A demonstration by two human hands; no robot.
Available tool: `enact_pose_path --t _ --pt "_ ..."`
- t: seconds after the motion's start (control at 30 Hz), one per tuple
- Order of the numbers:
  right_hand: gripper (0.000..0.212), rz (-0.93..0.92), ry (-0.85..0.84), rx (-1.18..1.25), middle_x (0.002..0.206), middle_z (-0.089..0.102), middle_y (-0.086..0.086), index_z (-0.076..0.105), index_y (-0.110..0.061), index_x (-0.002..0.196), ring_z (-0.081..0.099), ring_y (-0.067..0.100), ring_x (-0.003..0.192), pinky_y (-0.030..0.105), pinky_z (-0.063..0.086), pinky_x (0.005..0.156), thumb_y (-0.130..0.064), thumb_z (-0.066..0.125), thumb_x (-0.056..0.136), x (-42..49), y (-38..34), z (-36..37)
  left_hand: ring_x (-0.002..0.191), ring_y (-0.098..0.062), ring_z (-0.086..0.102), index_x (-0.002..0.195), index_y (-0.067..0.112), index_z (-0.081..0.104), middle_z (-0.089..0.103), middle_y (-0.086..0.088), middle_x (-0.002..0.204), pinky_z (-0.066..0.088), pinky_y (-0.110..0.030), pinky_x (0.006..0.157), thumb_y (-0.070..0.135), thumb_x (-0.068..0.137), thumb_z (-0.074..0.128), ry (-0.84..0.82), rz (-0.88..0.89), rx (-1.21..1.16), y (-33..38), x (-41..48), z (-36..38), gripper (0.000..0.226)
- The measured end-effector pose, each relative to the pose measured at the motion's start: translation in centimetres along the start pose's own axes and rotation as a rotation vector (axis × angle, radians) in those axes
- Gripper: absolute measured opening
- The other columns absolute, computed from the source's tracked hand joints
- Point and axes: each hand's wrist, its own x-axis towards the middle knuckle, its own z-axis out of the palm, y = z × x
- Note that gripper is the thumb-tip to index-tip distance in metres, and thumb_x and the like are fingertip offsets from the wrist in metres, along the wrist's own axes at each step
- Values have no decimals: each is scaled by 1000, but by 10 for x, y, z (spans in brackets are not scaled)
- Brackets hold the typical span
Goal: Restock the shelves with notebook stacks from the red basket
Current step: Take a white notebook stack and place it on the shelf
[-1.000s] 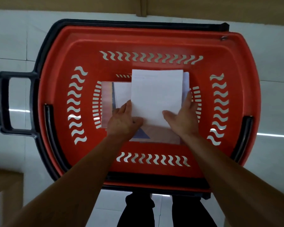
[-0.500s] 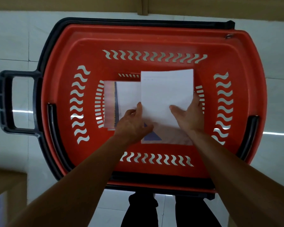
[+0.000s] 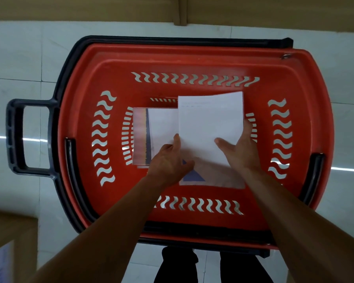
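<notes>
One red basket [image 3: 192,58] is counted, with one dark pull handle [image 3: 14,135] at its left. Two hands are seen inside it: one left hand [image 3: 168,162] and one right hand [image 3: 241,152]. Two notebook stacks are made out, one white-faced stack [image 3: 211,123] at the right and one left stack [image 3: 161,125]. The notebooks in each cannot be counted.

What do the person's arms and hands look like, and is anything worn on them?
Both arms are bare as far as the picture shows: no sleeve covers the left forearm or the right forearm. The left hand and right hand wear no gloves, and I see no watch, bracelet or ring.
</notes>
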Motion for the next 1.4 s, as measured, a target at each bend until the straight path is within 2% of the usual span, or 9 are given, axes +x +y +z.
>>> enact_pose_path --t 0.23,0.43,0.57,0.67,0.8,0.9,1.0,1.3,1.4 --pt "85 11 -25 25 150 49 -3 18 -29 155 48 22 138 41 44 110 -29 74 90 -8 -14 -8 133 -32 48 157 26 -1 38 -9 155 47 -50 104 58 92 59 -5 -97 -92 8 -6 -1 94" --pt "82 8 5 10 150 48 -3 24 -26 153 45 20 140 35 38 111 -28 75 89 -28 -38 -18 125 -31 55 150 30 22 47 -4 148 49 -52 104 67 93 48 -30 -214 -411 25 -20 -24 73" --pt "82 -14 0 -44 149 49 -5 24 -29 152 46 21 138 43 39 114 -35 75 88 -40 -45 -29 118 -31 59 142 38 27 45 -1 146 55 -54 95 83 72 58 -47 -255 -626 38 -35 -28 89" --pt "84 -3 -1 -52 149 49 -4 23 -29 153 48 21 137 47 43 112 -35 75 87 -50 -49 -37 127 -30 51 151 36 16 38 -2 150 51 -50 100 76 77 62 8 -245 -614 46 -45 -24 95" --pt "94 -58 25 -145 155 43 -2 15 -33 154 45 24 140 50 41 113 -66 62 79 -62 -57 -42 126 -26 48 153 31 11 36 -4 145 52 -47 97 67 81 67 160 -226 -609 50 -62 -19 98" --pt "95 -119 -9 -186 161 33 1 10 -28 158 36 24 146 35 25 119 -58 65 86 -75 -72 -50 126 -23 49 150 30 16 39 -2 144 53 -46 97 64 77 73 282 -222 -637 52 -81 -27 99" --pt "96 -145 -52 -196 163 28 4 7 -20 160 31 22 147 19 16 108 -40 70 92 -95 -92 -64 128 -26 48 148 32 18 40 -2 146 51 -51 101 61 74 78 348 -238 -691 59 -108 -44 100" --pt "94 -129 -84 -69 147 53 7 12 -20 158 54 26 132 37 42 110 -46 71 89 -189 -201 -142 132 -32 45 153 26 21 38 -10 146 41 -43 107 53 77 79 387 -197 -612 108 -228 -152 100" --pt "92 -145 -6 -47 141 55 -3 19 -14 157 55 16 126 23 41 103 -40 74 88 -233 -247 -183 131 -32 46 153 24 24 41 -11 144 41 -43 107 54 76 79 378 -141 -571 134 -279 -202 99"
